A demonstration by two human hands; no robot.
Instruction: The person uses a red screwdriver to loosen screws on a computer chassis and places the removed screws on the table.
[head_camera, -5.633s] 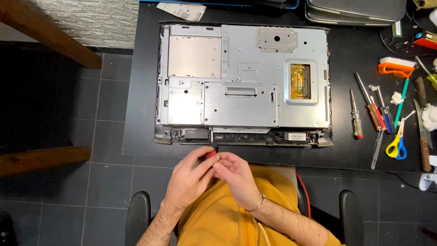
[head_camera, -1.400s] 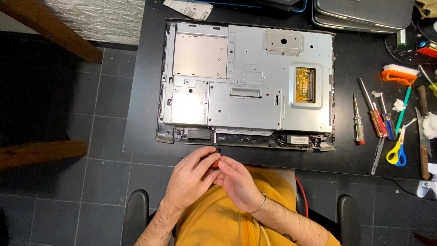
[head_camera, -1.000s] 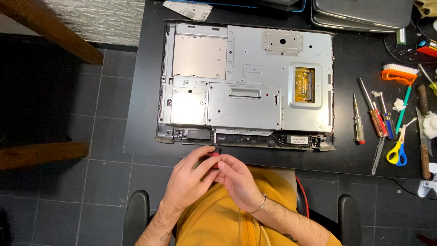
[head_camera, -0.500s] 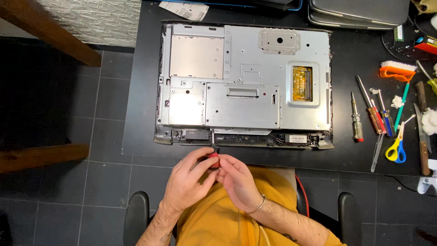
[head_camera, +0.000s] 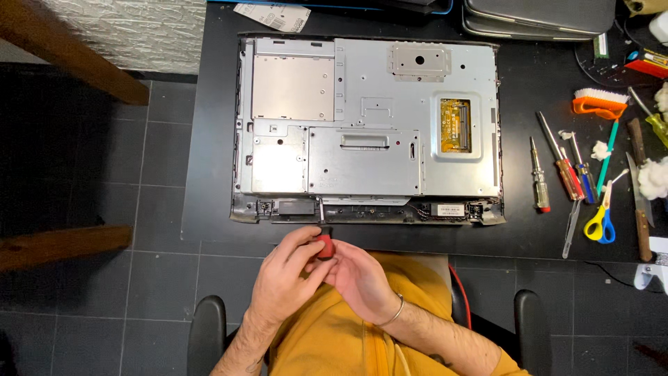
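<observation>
Lying across most of the black table, the chassis, a grey metal back of a flat computer, fills the centre, with a gold board window at about 3 o'clock on it. Behind it, at 1 o'clock, a grey case rests at the table's far edge, and a paper slip lies at 11 o'clock. At 3 o'clock of the chassis a row of tools lies loose: an orange brush, several spare drivers, yellow scissors and a brown-handled knife.

At 6 o'clock, just off the chassis's near edge, both hands meet on 1 screwdriver. Its shaft points to 12 o'clock, the tip at the bottom bezel. The left hand has its fingers curled tight around the red handle; the right hand closes its fingers on the handle's end from the 4 o'clock side. A thin bangle circles the right wrist.
</observation>
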